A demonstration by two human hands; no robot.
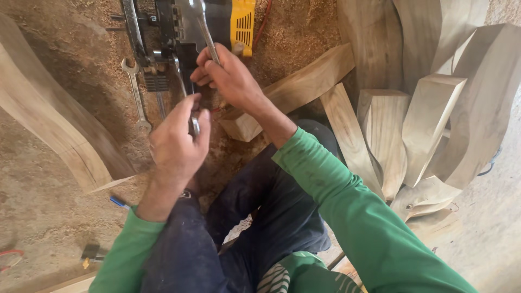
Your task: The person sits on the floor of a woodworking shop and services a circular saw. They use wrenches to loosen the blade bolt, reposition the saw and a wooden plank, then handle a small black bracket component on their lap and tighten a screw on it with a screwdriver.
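Observation:
A yellow and black power tool lies on the sawdust-covered floor at the top of the view. My right hand grips a metal wrench whose head reaches up onto the tool. My left hand is closed around the lower end of a second metal wrench that also runs up to the tool's black body. Both arms wear green sleeves, and my legs in dark trousers are below.
A loose spanner lies on the sawdust left of the tool. A curved wooden piece is at left. Several cut wooden blocks are stacked at right, and a long block lies under my right wrist.

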